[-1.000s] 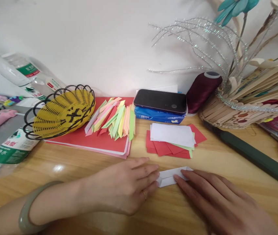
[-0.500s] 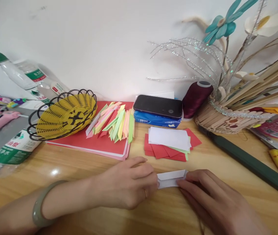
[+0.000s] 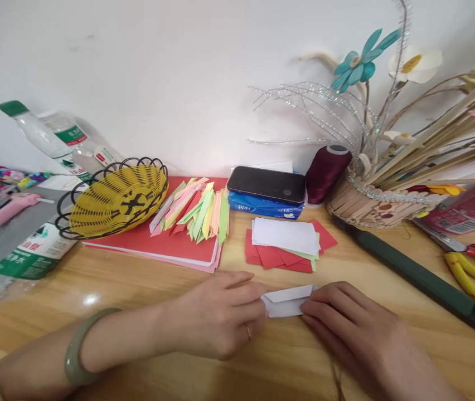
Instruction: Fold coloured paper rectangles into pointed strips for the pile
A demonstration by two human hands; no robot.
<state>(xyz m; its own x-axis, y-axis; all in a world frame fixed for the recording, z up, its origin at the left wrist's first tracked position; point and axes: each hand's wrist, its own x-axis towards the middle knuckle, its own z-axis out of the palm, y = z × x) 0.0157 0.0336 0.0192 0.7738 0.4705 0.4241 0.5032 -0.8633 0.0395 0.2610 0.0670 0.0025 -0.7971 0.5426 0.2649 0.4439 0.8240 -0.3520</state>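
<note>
Between my hands, low over the wooden table, is a small white piece of paper (image 3: 290, 302) with its long far edge folded over. My left hand (image 3: 221, 314) pinches its left end, the thumb and fingertips partly hidden behind the hand. At the right end, my right hand (image 3: 357, 331) grips the paper between thumb and fingers. Just beyond the hands lies a stack of white paper slips (image 3: 285, 235), on top of red paper slips (image 3: 281, 260) with a bit of green showing.
Folded coloured strips (image 3: 198, 214) lie on red sheets (image 3: 137, 243) beside a yellow woven basket (image 3: 116, 203). A phone (image 3: 266, 184) rests on a blue tissue pack (image 3: 262, 207). Purple thread (image 3: 327, 175), a flower-filled basket (image 3: 371, 206), a dark green bar (image 3: 417, 273) and scissors (image 3: 471, 273) stand to the right.
The fold along the paper's far edge looks a little wider at the left. Both hands keep their hold with only slight shifts. The whole view has turned slightly.
</note>
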